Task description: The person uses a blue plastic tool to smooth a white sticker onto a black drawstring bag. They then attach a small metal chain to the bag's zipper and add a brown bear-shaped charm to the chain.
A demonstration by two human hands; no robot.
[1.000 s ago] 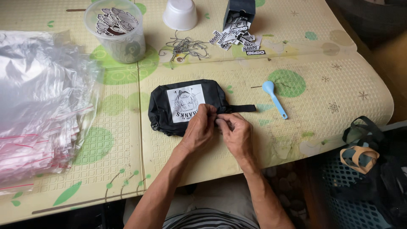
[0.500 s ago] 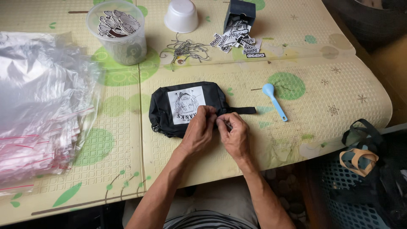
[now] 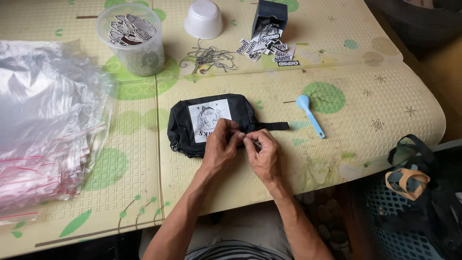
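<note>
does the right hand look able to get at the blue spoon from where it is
Probably yes. The right hand works with the left hand at the edge of the black pouch, and the blue spoon lies to its right on bare mat, with nothing standing between them. It would have to let go first.

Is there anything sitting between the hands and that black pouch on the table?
Nothing visible. Both the left hand and right hand rest directly on the black pouch at its lower right edge. The blue spoon lies apart, to the right.
</note>
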